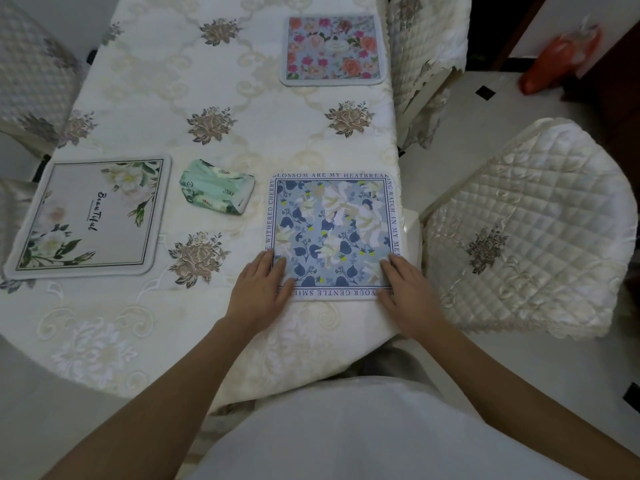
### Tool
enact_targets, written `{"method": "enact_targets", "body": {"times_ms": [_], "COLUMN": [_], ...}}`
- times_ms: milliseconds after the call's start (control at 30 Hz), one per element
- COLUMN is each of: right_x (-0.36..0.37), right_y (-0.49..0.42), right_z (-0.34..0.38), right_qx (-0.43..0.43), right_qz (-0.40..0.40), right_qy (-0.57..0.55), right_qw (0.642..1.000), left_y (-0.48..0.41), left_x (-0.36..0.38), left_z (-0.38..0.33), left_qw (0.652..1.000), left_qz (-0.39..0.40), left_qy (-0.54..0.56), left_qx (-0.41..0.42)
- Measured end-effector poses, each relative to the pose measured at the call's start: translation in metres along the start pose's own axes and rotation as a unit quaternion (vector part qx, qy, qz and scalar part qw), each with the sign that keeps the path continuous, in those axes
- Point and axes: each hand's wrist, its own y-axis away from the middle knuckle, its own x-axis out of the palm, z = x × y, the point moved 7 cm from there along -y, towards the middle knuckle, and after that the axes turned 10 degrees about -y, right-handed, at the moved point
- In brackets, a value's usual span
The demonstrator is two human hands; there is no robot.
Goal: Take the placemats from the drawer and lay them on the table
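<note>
From my head camera, I am seeing three placemats lying on the table [214, 84] already — a pink flower placemat [333, 48] far off, a grey "Beautiful" placemat [91, 216] at the left, and the blue leaf placemat [334, 233] right in front of me. My left hand [261, 289] and right hand [408, 289] are lying flat and open, well apart, pressing its near corners. I am thinking the job is almost done — the drawer isn't showing. The blue one is lying flat, with words round its edge.

We see blue placemat [334, 233] with white flowers, dark leaves, lettered border. Grey placemat [88, 216], white blooms, green leaves. Far placemat [332, 48] pink and orange roses. Mint-green pouch [216, 195]. Cream tablecloth [194, 98], taupe roses.
</note>
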Motion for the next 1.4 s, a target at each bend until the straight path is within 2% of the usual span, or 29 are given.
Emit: {"method": "enact_targets", "body": {"times_ms": [167,467,667,733,867,933,1067,1200,1400], "right_x": [-0.003,-0.011,-0.049,-0.058,-0.07,-0.081,-0.102,-0.109,-0.106], "right_y": [-0.006,-0.004,0.039,0.057,0.095,0.114,0.157,0.215,0.312], "right_z": [0.004,0.008,0.019,0.019,0.006,-0.003,-0.033,-0.079,-0.142], "right_qx": [0.023,0.032,-0.026,-0.044,-0.039,-0.043,-0.02,0.057,0.179], "right_qz": [-0.004,0.058,-0.092,-0.114,-0.11,-0.122,-0.162,-0.182,-0.233], "right_qy": [-0.004,0.011,-0.046,-0.052,-0.044,-0.029,-0.016,-0.007,-0.031], "right_qw": [1.0,0.998,0.994,0.991,0.992,0.991,0.986,0.982,0.956], "left_y": [-0.007,0.0,0.032,0.05,0.089,0.1,0.108,0.118,0.136], "left_x": [-0.006,0.007,-0.02,-0.032,-0.058,-0.063,-0.059,-0.053,-0.046], "left_z": [-0.001,-0.001,-0.022,-0.036,-0.086,-0.12,-0.184,-0.247,-0.353], "left_qw": [1.0,0.999,0.998,0.997,0.978,0.969,0.971,0.97,0.938], "left_qz": [-0.005,0.03,-0.035,-0.071,-0.203,-0.229,-0.184,-0.129,-0.115], "left_qy": [0.0,-0.04,-0.029,-0.013,0.001,-0.008,-0.074,-0.122,-0.131], "left_qx": [-0.006,-0.004,-0.033,-0.03,0.052,0.096,0.131,0.165,0.299]}}
